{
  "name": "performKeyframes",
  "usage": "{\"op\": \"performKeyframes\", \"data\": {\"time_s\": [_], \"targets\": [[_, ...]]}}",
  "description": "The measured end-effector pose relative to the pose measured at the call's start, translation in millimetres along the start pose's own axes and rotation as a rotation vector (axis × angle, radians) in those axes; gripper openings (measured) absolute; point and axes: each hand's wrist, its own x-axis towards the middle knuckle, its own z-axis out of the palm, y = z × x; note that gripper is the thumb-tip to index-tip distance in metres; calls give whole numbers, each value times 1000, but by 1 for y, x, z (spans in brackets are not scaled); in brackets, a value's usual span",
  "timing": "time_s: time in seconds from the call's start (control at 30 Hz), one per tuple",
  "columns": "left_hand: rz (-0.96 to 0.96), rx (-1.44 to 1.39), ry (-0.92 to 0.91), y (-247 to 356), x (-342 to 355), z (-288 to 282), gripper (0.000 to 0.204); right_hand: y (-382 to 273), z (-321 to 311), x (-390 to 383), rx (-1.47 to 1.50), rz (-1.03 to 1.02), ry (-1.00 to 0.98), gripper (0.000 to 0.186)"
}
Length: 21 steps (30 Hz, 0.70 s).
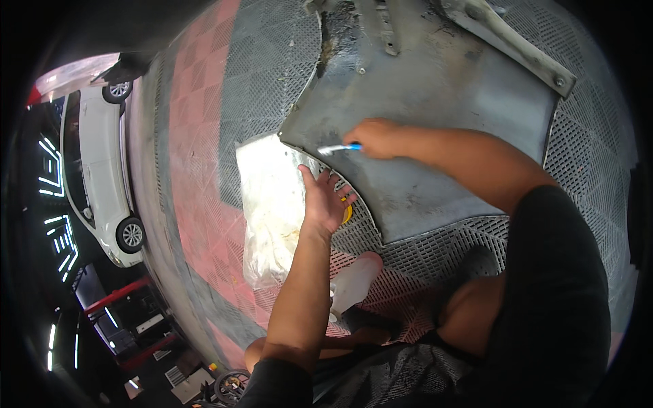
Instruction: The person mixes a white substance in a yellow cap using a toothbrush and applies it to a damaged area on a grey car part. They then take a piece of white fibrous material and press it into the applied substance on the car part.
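A large grey metal car body panel (pixel 435 115), seemingly a fender, lies in front of me with stained, worn patches on its surface. My right hand (pixel 377 138) is closed around a small brush with a blue and white handle (pixel 353 147), like a toothbrush. Its whitish front end is blurred, over the panel near the curved left edge. My left hand (pixel 325 204) is at that same edge, palm up with fingers spread; whether it touches the metal I cannot tell. Beside its fingers shows part of a yellow round thing (pixel 347 211).
A white plastic sheet or bag (pixel 265 204) lies on the grated floor (pixel 197 136) left of the panel. A translucent plastic container (pixel 357 280) is near my legs. A metal bracket (pixel 520 44) runs along the panel's far right. A white car (pixel 102 163) stands far left.
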Motion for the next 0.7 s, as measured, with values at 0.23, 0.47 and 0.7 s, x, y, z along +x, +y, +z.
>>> {"op": "performKeyframes", "data": {"time_s": [0.23, 0.47, 0.7], "targets": [[18, 15, -7, 0, -1, -12, 124, 44, -71, -48, 80, 10, -233, 37], [1, 16, -13, 0, 3, 6, 121, 49, 6, -6, 25, -140, 344, 31], [25, 34, -43, 0, -1, -11, 125, 75, -61, -21, 209, -120, -579, 34]]}}
